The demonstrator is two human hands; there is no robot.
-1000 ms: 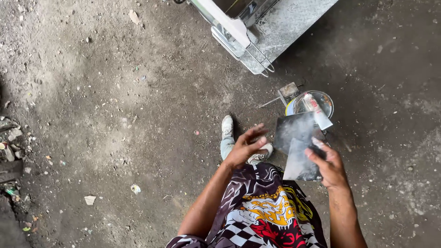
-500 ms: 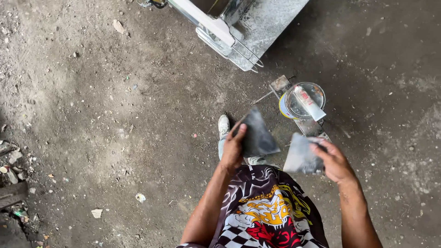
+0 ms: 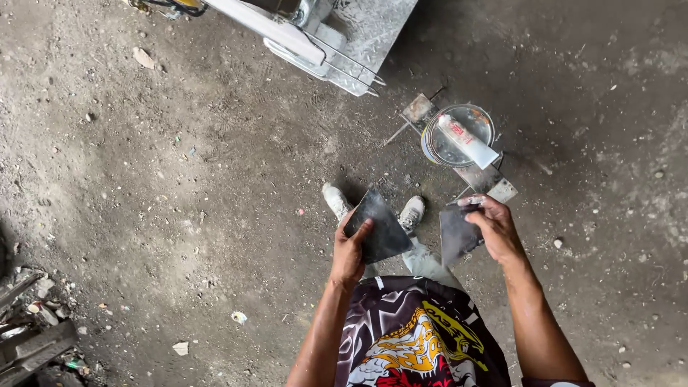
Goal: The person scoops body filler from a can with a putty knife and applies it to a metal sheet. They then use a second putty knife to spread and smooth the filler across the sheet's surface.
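Since the earlier frame, the two hands are holding the dark sheets farther apart, each sheet now in its own hand. Left hand is gripping a dark grey sheet by its lower edge, fingers closed on it, tilting it above the white shoes. Right hand is clamping a second dark sheet, thumb and fingers pinched on its upper edge, just below the tin. That round metal tin is sitting on the concrete floor, with a white tube carrying a red label lying slantwise across its rim. Flat metal scrapers are lying under and beside the tin. Up and left of the tin, a metal frame with wire bars is standing.
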